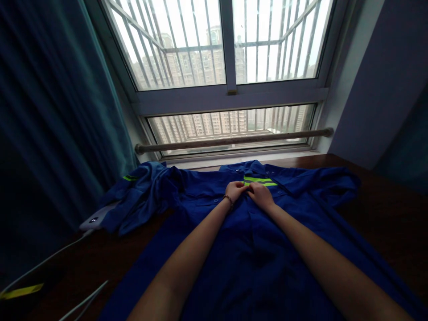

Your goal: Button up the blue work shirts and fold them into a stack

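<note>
While the blue jacket [249,240] lies spread on the brown table [371,218], collar [256,167] at the window-side edge, the left hand [236,191] and right hand [261,195] meet at its front, beside the yellow-green stripe [261,181]. Fingers of both look pinched on the cloth; exactly which bit is too small to tell. One sleeve [137,205] bunches toward the table's left edge, touching a white box [95,219] with a white cable [50,256].
</note>
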{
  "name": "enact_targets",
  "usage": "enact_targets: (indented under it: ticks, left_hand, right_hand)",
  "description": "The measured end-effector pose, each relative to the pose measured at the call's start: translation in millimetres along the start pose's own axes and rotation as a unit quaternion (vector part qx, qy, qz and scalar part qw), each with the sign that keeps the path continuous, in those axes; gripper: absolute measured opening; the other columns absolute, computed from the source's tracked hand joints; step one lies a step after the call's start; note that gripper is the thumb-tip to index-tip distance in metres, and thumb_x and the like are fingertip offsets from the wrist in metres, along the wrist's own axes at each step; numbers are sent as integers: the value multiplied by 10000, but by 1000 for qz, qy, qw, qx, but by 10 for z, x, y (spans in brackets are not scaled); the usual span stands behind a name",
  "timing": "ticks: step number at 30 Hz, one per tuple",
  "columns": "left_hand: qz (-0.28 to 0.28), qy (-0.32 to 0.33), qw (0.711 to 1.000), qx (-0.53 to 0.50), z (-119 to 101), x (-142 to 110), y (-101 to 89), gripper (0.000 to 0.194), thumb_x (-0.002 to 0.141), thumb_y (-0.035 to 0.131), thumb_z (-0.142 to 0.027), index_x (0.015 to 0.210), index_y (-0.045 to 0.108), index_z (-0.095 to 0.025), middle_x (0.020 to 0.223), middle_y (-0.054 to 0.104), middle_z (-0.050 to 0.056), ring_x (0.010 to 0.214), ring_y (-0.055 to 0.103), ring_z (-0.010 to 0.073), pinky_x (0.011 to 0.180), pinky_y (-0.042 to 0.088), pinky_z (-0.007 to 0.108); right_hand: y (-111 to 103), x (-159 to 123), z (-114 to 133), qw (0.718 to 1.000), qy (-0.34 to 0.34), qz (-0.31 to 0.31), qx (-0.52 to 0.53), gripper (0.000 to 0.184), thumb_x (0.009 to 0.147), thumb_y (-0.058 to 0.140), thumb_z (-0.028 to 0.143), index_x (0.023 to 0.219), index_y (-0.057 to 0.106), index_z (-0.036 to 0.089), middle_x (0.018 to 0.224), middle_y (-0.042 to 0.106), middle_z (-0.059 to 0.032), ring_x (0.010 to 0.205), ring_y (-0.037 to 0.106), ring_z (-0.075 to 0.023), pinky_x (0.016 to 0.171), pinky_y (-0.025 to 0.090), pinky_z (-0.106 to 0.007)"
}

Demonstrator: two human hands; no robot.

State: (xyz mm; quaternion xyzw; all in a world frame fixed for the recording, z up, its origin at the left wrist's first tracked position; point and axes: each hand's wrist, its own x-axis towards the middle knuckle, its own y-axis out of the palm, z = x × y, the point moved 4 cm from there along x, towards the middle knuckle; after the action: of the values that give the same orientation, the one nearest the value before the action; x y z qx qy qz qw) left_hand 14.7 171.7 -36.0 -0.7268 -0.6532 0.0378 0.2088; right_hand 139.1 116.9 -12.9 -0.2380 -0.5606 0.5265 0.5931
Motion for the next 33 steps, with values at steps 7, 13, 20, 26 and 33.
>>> enact_targets:
  ticks: [7, 13, 20, 26, 33]
  left_hand:
    - [-16, -38, 992, -120, 18, -13, -54, 293, 569, 693, -327, 734, 673, -86, 600, 607, 35, 495, 461, 77, 485, 349, 203]
    - [-28, -49, 985, -161, -2, -35, -50, 235, 522, 723, -267, 674, 679, -92, 564, 604, 30, 487, 469, 80, 497, 363, 211]
    - [-57, -45, 981, -180, 4, -55, -25, 220, 485, 741, -242, 644, 673, -107, 665, 647, 60, 609, 546, 126, 615, 421, 245]
    - [-42, -59, 979, -188, 39, -47, -42, 273, 471, 754, -285, 663, 681, -104, 643, 645, 63, 555, 534, 117, 570, 423, 246]
    - [-24, -65, 977, -201, 20, -60, -45, 296, 458, 766, -294, 667, 680, -103, 647, 646, 57, 554, 536, 113, 559, 421, 238]
  right_hand:
    - [-101, -53, 99, 993, -77, -93, -12, 187, 860, 408, 223, 943, 570, 182, 924, 573, -59, 848, 514, -159, 710, 374, -228]
    - [-131, -63, 100, 983, -145, -111, 2, 221, 869, 399, 216, 848, 618, 194, 874, 578, -47, 854, 493, -160, 757, 373, -240]
    - [-104, -23, 95, 982, -149, -114, 35, 206, 853, 421, 202, 743, 592, 168, 810, 572, -58, 813, 498, -162, 733, 382, -255]
    - [-64, 25, -24, 979, -74, -120, 146, 153, 794, 515, 217, 665, 584, 169, 767, 582, -35, 732, 523, -144, 676, 385, -247]
    - [-16, 102, -154, 970, -6, -72, 231, 133, 739, 579, 253, 673, 648, 160, 724, 627, -28, 685, 560, -141, 643, 392, -244]
